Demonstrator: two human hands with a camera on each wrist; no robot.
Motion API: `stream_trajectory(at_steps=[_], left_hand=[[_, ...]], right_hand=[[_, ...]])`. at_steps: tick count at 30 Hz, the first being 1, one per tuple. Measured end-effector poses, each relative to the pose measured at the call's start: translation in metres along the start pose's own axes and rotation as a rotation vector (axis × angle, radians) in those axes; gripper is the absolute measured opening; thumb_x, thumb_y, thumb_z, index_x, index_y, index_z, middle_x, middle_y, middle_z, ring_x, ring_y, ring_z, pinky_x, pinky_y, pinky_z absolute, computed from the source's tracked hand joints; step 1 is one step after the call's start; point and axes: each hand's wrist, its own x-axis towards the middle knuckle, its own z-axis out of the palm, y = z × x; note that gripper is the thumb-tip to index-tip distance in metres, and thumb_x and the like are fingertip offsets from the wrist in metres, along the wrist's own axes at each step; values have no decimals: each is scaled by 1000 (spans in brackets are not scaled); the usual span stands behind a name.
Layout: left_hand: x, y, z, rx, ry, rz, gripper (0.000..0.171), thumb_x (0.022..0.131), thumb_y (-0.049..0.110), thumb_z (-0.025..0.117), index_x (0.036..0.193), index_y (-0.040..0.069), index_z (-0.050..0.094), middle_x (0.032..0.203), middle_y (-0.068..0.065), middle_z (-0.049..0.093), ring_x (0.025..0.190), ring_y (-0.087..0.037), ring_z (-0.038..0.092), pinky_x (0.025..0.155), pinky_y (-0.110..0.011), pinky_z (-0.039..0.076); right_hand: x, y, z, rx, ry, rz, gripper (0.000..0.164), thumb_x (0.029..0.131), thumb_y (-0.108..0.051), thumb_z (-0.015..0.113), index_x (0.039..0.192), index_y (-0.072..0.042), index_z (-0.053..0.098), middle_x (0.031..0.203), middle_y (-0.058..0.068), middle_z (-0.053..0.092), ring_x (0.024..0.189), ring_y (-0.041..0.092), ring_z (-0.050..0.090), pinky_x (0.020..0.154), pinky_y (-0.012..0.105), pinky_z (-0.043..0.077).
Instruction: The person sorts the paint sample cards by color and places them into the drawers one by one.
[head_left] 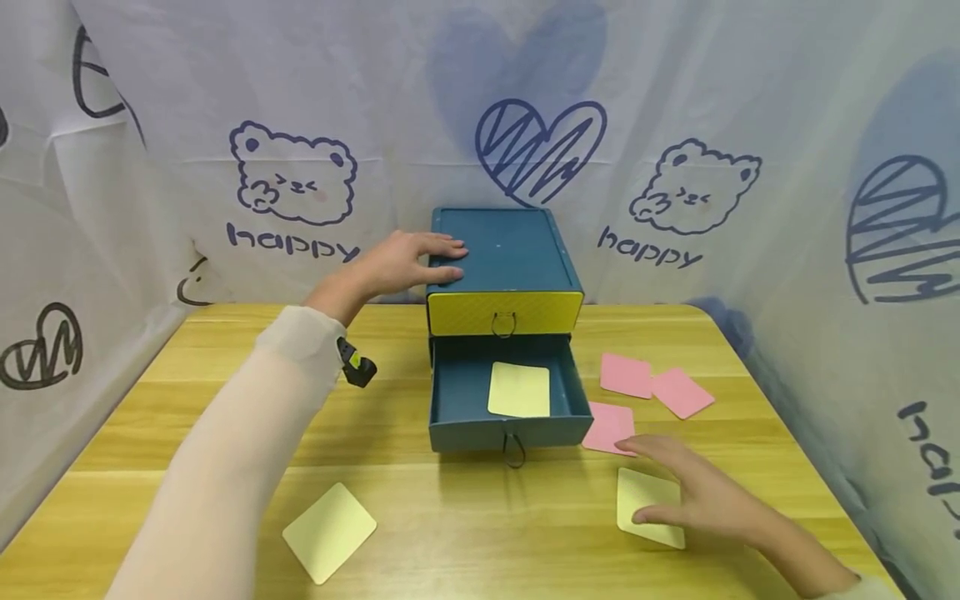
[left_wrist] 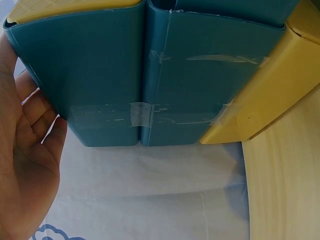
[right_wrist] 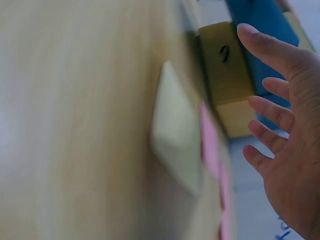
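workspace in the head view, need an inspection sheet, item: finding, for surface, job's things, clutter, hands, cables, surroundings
Surface: wood-grain table, cards lying on it
Drawer unit: yellow upper drawer shut; blue drawer below it pulled open, yellow card inside
Loose cards: three pink cards right of the blue drawer; front-left yellow card; front-right yellow card
Clutter: nothing seen
Left hand: resting on the drawer unit's top, at its left edge
Right hand: over the front-right yellow card, apart from it in the right wrist view
Cables: nothing seen
Surroundings: pale curtain printed with bears, hearts and "happy"
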Motion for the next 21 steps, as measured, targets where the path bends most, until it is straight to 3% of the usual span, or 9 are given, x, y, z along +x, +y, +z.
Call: stream_trajectory(at_steps=[5,8,13,18,21], left_hand=[[-3,1,-1,2,1,-4,58,95,50,58,145,21,51,155,-1,35,144,-25,27,114,-51,25],[-3,0,-1,13,3,-6,57,96,49,58,145,21,50,155,-1,36,144,-25,27,114,-50,25],[-2,0,1,22,6,-6,56,97,48,57,145,21,50,155,-1,36,144,-25,27,114,-50,25],[0,-1,1,26,4,-3,57,97,49,57,145,21,50,155,-1,35,144,-26,27,114,-51,25],[1,0,1,19,4,2,57,97,49,57,145,21,50,155,-1,35,144,-26,27,114,-51,25]], right_hand=[[-10,12,12,31,-29,-26,78,76,-46,81,142,-16,52,141,6,51,129,25,46,105,15,30],[-14,16,18,35,-47,-33,83,74,-49,81,143,-15,50,141,7,51,128,27,46,105,11,24],[-19,18,26,-12,-67,-48,83,76,-52,78,144,-16,48,141,5,50,127,29,47,106,15,28],[-21,18,28,-32,-66,15,76,82,-48,76,145,-16,47,141,2,50,123,24,50,97,34,46],[-21,17,28,-37,-51,33,73,83,-43,77,144,-17,48,139,1,51,119,20,51,90,38,49]])
